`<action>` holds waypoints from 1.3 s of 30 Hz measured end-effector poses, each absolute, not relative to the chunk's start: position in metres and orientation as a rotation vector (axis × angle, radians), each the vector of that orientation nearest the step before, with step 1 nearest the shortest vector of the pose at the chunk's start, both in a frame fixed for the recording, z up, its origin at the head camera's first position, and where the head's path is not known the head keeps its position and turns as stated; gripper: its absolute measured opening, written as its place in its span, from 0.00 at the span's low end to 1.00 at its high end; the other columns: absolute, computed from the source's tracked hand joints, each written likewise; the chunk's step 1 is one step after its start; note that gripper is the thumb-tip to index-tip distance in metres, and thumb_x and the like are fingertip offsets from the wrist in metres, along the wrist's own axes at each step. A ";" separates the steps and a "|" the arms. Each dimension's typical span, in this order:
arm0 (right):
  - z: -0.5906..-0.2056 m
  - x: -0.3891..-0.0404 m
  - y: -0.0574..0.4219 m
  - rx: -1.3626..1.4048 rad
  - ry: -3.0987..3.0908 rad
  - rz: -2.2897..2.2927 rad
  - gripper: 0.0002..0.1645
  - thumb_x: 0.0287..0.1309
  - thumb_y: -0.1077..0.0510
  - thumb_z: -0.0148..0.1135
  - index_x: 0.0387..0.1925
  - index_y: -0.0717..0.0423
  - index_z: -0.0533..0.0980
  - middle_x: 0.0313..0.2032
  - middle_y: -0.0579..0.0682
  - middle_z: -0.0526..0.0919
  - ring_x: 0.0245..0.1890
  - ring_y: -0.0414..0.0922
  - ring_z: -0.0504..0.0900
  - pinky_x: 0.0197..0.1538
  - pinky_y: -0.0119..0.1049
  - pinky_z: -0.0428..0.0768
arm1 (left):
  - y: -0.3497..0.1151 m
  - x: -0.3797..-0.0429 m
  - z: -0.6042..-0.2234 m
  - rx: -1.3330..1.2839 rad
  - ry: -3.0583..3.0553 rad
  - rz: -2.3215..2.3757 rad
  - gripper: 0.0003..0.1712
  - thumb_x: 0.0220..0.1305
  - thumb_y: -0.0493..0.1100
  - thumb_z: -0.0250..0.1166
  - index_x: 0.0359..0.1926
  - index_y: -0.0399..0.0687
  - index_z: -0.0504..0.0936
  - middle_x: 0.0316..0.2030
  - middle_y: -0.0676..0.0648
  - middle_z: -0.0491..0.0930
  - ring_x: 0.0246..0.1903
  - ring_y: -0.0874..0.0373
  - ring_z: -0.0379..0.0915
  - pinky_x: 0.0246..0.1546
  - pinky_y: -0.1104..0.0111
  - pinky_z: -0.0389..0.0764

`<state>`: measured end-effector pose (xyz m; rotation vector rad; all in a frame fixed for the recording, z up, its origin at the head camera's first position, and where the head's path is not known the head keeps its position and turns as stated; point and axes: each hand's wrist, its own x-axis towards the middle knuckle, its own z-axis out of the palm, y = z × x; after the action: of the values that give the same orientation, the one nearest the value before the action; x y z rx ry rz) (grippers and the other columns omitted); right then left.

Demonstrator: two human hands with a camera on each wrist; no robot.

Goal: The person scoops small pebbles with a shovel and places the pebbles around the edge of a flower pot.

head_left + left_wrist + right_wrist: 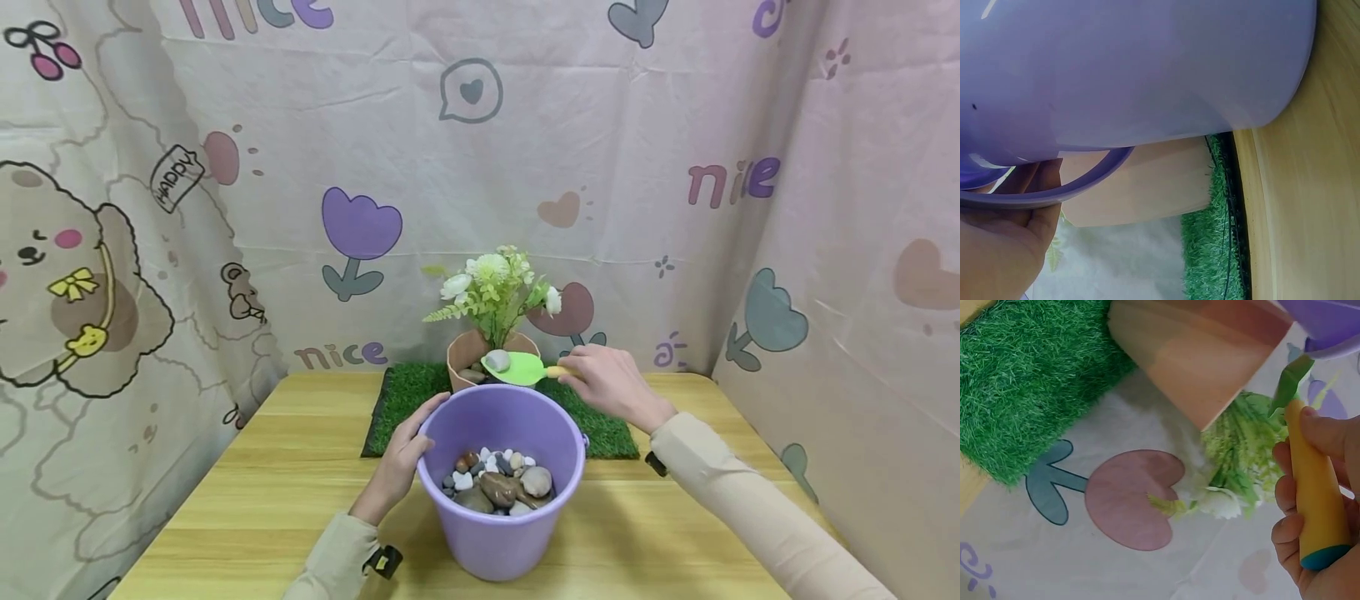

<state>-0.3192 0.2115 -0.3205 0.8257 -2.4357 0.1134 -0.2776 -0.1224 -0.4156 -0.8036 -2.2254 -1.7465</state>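
My right hand [606,379] grips the yellow handle [1315,481] of a small shovel with a green blade [521,369]. A pale stone [497,360] lies on the blade, which is over the front of a terracotta-coloured flower pot [459,354]. White flowers and green leaves [495,292] rise from the pot, and stones [472,374] show inside it. In front stands a purple bucket [501,550] holding brown, grey and white stones [498,487]. My left hand [401,454] holds the bucket's rim at its left side, its fingers around the purple edge in the left wrist view.
The pot stands on a green artificial grass mat [611,429] with a dark edge. Under everything is a light wooden table [247,500]. A printed cloth [465,167] hangs behind the table and along both sides.
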 end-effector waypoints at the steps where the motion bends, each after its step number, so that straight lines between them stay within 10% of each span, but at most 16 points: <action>1: -0.322 -0.322 0.212 0.814 -2.442 0.104 0.14 0.57 0.51 0.68 0.44 0.50 0.86 0.32 0.43 0.84 0.26 0.39 0.77 0.23 0.30 0.70 | -0.122 -0.277 -0.415 -0.802 -2.230 -1.752 0.40 0.54 0.32 0.45 0.72 0.43 0.63 0.68 0.37 0.68 0.60 0.39 0.70 0.52 0.66 0.78; 39: -0.320 -0.342 0.196 0.786 -2.338 -0.029 0.10 0.55 0.53 0.69 0.40 0.48 0.86 0.31 0.45 0.85 0.27 0.43 0.73 0.27 0.37 0.75 | -0.121 -0.277 -0.414 -0.813 -2.223 -1.742 0.40 0.54 0.32 0.44 0.72 0.45 0.63 0.68 0.39 0.68 0.61 0.41 0.70 0.53 0.69 0.77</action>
<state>-0.3418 0.1960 -0.3199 0.7856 -2.3381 -0.0291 -0.2773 -0.1210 -0.4143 -0.8131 -2.2226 -1.7421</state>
